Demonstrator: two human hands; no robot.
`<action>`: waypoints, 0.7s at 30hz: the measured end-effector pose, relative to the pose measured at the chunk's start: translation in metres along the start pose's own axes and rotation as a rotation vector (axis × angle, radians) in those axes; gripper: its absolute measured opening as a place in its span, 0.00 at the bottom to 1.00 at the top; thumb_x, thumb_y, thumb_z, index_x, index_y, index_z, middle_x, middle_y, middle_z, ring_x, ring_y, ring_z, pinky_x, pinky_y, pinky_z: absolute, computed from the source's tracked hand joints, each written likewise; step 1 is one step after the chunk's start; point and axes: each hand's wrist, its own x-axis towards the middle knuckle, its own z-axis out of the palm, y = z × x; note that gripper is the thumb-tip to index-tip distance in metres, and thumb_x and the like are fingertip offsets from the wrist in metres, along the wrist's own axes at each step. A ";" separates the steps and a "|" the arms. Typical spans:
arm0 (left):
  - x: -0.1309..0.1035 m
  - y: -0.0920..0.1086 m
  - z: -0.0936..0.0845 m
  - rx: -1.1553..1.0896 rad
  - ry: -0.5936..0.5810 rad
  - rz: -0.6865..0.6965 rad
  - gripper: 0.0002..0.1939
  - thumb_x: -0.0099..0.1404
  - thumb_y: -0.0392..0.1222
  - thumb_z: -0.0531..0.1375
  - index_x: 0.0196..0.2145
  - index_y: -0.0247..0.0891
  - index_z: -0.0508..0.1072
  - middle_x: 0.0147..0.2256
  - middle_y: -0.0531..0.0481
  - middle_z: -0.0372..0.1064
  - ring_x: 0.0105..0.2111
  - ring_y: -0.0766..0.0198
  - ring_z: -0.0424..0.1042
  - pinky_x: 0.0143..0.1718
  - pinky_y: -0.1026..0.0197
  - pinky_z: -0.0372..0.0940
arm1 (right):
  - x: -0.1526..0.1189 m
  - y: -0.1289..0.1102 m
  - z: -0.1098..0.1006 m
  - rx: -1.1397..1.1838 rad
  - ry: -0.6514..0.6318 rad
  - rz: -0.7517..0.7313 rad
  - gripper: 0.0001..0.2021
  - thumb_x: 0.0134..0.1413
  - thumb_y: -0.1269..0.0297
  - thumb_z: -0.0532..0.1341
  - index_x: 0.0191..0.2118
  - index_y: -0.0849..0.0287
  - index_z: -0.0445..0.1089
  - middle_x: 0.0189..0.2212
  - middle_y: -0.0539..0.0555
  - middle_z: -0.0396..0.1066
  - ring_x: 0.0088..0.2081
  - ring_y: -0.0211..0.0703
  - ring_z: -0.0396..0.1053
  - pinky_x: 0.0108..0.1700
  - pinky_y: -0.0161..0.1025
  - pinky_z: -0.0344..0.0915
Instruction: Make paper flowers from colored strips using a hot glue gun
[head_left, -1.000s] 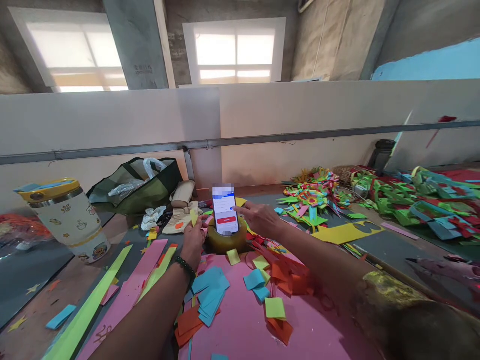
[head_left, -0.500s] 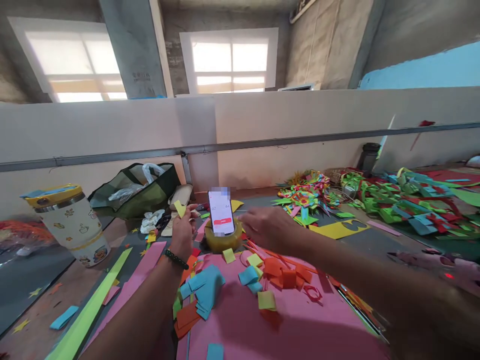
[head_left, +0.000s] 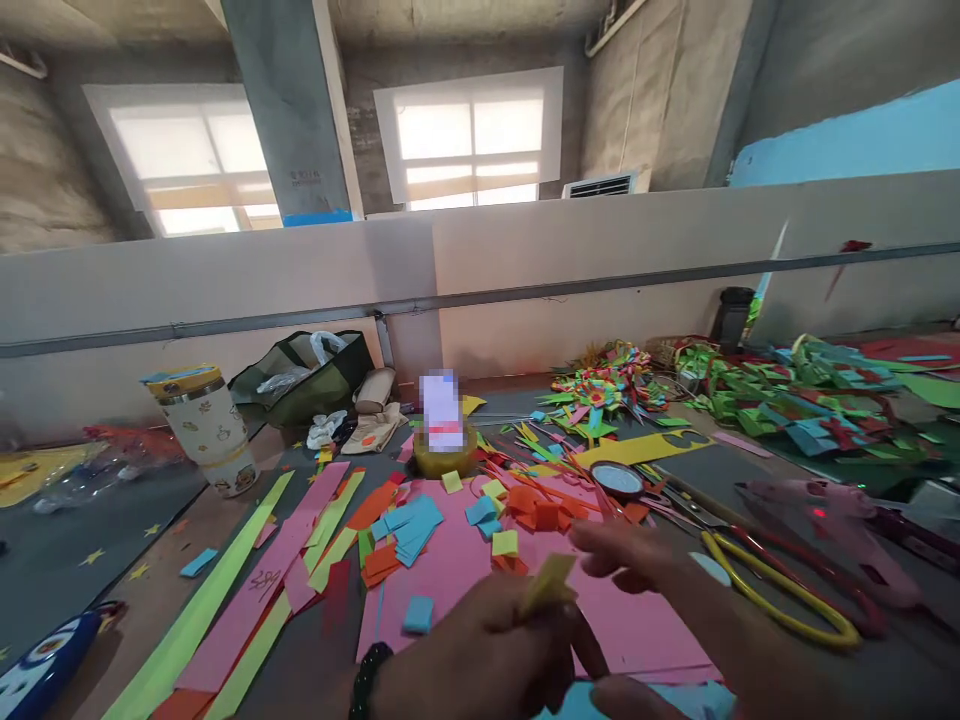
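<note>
My left hand (head_left: 517,640), with a dark bead bracelet at the wrist, pinches a small folded yellow paper piece (head_left: 551,583) over the pink sheets (head_left: 465,590). Close to its right, my right hand (head_left: 630,580) has its fingers apart, blurred, and nothing shows in it. Small folded squares lie on the pink sheets: blue ones (head_left: 418,528), orange ones (head_left: 546,514) and yellow ones (head_left: 505,543). Behind them a phone (head_left: 443,410) stands upright in a roll of tape (head_left: 444,462).
Yellow-handled scissors (head_left: 780,590) and a pink glue gun (head_left: 832,510) lie at the right. Long paper strips (head_left: 262,590) and a tumbler (head_left: 210,430) are at the left. Coloured paper piles (head_left: 810,395) and a green bag (head_left: 300,375) stand further back.
Both hands have come back from beside the phone to the near part of the pink sheets. The yellow piece came along in my left hand. The view has shifted, showing the scissors.
</note>
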 end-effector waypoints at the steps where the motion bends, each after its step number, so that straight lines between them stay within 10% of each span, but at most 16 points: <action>1: -0.002 -0.002 0.006 -0.001 -0.040 0.002 0.14 0.60 0.47 0.52 0.23 0.36 0.65 0.16 0.57 0.52 0.17 0.72 0.51 0.19 0.66 0.47 | -0.003 -0.001 0.003 0.030 -0.002 0.038 0.25 0.51 0.55 0.62 0.55 0.50 0.60 0.41 0.52 0.74 0.39 0.44 0.74 0.39 0.36 0.71; 8: 0.000 -0.007 0.010 -0.035 0.019 -0.082 0.12 0.55 0.44 0.54 0.18 0.36 0.60 0.16 0.56 0.55 0.16 0.73 0.54 0.19 0.66 0.49 | 0.010 0.002 0.020 0.399 -0.206 0.316 0.14 0.53 0.67 0.60 0.46 0.50 0.67 0.28 0.45 0.73 0.30 0.34 0.72 0.33 0.30 0.69; 15: 0.021 -0.026 -0.025 -0.182 0.130 0.027 0.24 0.59 0.60 0.56 0.35 0.33 0.71 0.27 0.47 0.71 0.21 0.67 0.69 0.24 0.65 0.60 | 0.054 0.036 0.041 0.640 -0.483 0.332 0.13 0.53 0.69 0.57 0.46 0.58 0.67 0.26 0.47 0.69 0.25 0.34 0.68 0.29 0.32 0.64; 21: 0.039 -0.047 -0.046 -0.164 0.350 0.035 0.27 0.55 0.62 0.60 0.32 0.30 0.75 0.29 0.41 0.75 0.25 0.63 0.73 0.27 0.64 0.61 | 0.065 0.060 0.084 0.712 -0.440 0.366 0.13 0.46 0.69 0.62 0.41 0.61 0.68 0.25 0.48 0.67 0.27 0.35 0.65 0.29 0.33 0.62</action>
